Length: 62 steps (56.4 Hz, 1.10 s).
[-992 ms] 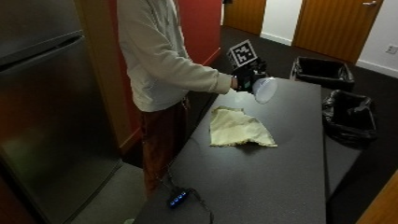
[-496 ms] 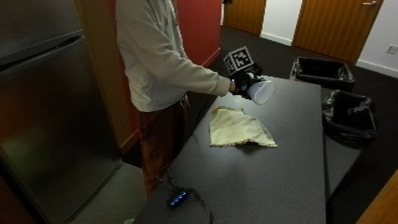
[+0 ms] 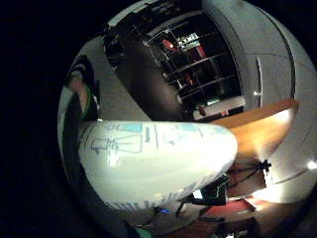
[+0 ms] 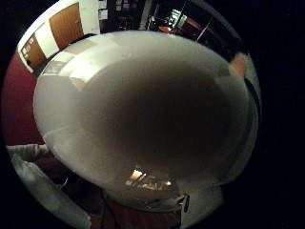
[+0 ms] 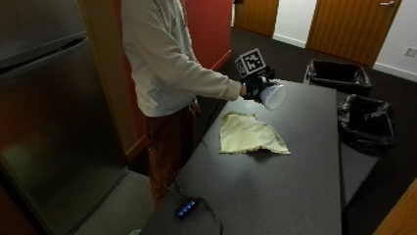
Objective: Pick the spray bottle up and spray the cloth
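Dark grey tabletop (image 5: 287, 186) runs away from the camera, with a fridge (image 5: 52, 122) on one side and two black-lined bins (image 5: 365, 122) on the other. At the middle of things, the spray bottle (image 5: 273, 95) is off the table, tipped roughly sideways in the air above the far part of the surface, its white body filling both palm views (image 4: 143, 114), which puts it right against the palm. The gloved right hand (image 5: 255, 88) is wrapped around it, fingers curled about the bottle, though the nozzle and trigger cannot be made out from any view. The yellow cloth (image 5: 251, 133) lies rumpled on the table, near the bottle but below it and a little toward the camera, not under it. The main risk, as I judge it, is aim: with the bottle tilted and the nozzle's direction unclear, a spray could miss the cloth and wet the tabletop, or drift toward the blue power strip (image 5: 186, 208) lying at the near edge with its cable. A finger not seated on the trigger could also mean a fumble, and the smooth rounded body might turn or slip in the glove while the person shifts their hold.
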Each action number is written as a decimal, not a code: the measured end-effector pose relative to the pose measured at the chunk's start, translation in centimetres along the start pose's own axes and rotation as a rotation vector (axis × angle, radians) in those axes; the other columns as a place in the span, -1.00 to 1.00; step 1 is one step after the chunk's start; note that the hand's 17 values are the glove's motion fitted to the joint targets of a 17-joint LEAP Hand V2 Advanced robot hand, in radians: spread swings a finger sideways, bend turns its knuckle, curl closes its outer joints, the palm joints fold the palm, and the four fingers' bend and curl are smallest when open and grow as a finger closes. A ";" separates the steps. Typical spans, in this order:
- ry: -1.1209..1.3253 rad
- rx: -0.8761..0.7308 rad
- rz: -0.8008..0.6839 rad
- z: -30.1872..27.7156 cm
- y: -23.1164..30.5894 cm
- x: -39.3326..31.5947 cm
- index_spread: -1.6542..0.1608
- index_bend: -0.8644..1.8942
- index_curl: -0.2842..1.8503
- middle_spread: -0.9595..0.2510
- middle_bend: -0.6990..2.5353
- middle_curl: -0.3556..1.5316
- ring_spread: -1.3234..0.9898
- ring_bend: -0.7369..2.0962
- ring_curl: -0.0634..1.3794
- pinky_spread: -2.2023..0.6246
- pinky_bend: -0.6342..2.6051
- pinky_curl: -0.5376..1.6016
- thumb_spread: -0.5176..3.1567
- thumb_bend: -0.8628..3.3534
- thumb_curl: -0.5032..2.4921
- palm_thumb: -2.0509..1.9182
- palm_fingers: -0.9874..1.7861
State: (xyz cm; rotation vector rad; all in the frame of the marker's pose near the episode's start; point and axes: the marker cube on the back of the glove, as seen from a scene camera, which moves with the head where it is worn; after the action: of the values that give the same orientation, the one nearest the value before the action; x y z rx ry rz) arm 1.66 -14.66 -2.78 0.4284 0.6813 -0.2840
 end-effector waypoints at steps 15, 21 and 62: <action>-0.115 -0.011 0.351 -0.1 -1.4 -1.1 0.55 -0.24 -0.24 0.27 -0.31 -0.07 -0.07 -0.14 -0.26 0.35 -0.43 -0.14 -0.62 -0.61 -0.15 0.55 0.61; -0.101 -0.019 0.280 0.2 -0.9 -0.9 0.55 -0.24 -0.24 0.27 -0.32 -0.07 -0.07 -0.14 -0.26 0.35 -0.43 -0.14 -0.62 -0.61 -0.15 0.55 0.61; -0.140 -0.092 0.279 3.0 0.3 -3.1 0.55 -0.24 -0.23 0.27 -0.32 -0.07 -0.07 -0.15 -0.26 0.36 -0.43 -0.14 -0.62 -0.61 -0.15 0.55 0.61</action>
State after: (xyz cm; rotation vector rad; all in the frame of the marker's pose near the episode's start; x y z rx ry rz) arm 1.10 -15.48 1.38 0.4057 0.4879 -0.0176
